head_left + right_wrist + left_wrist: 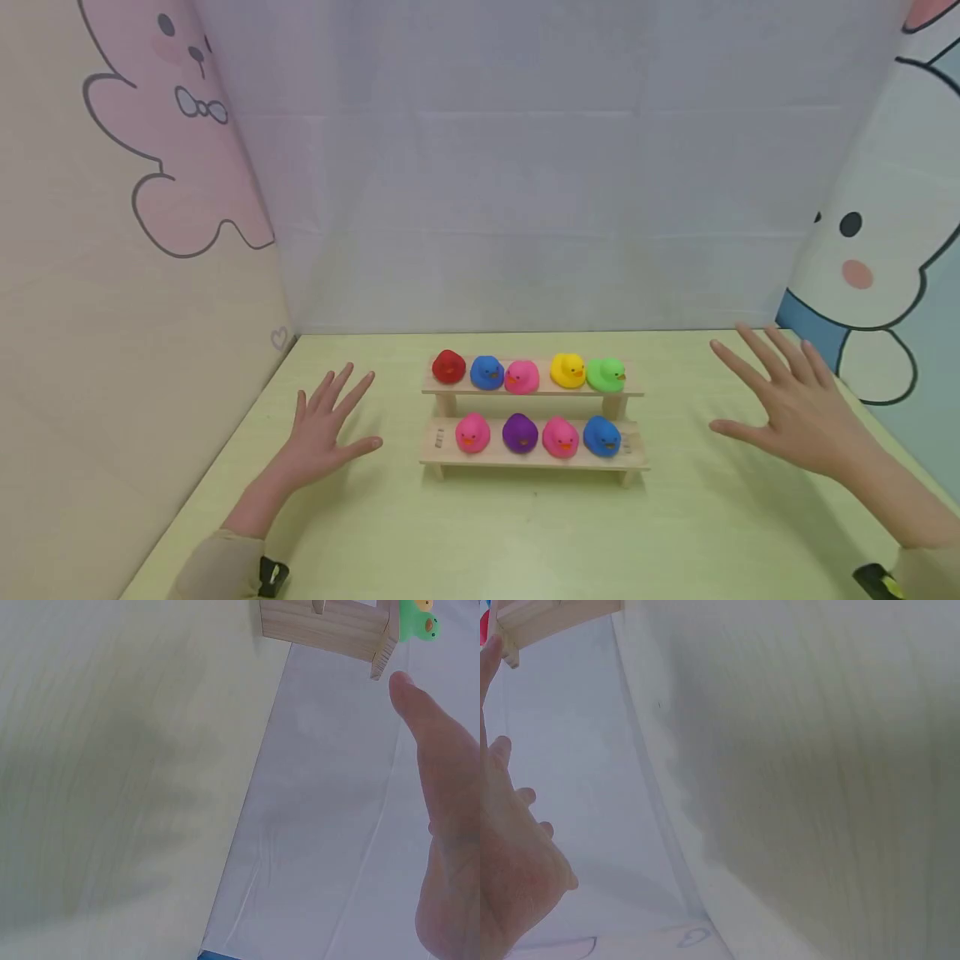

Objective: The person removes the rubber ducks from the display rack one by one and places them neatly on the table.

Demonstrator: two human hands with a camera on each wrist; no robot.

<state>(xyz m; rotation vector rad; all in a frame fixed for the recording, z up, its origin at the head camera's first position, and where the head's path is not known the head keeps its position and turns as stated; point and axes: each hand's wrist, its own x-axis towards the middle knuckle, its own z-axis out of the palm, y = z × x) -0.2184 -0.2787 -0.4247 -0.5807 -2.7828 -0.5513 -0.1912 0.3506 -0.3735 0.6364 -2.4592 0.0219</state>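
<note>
In the head view a two-tier wooden rack (438, 460) stands mid-table, bearing several rubber ducks. The upper tier carries a red duck (448, 367), a blue duck (487, 372), a pink duck (522, 377), a yellow duck (567, 371) and a green duck (606, 375). Below sit a pink duck (472, 433), a purple duck (520, 433), another pink duck (560, 437) and a blue duck (602, 437). My left hand (318, 437) hovers left of the rack, fingers spread, holding nothing. To the right, my right hand (795, 408) is likewise raised with spread fingers, apart from the rack.
The pale wood-grain table (525, 533) reaches back to a plain grey-white curtain (525, 167). At the left is a panel with a pink cartoon animal (187, 167); a white cartoon animal (892, 208) is printed on the right one.
</note>
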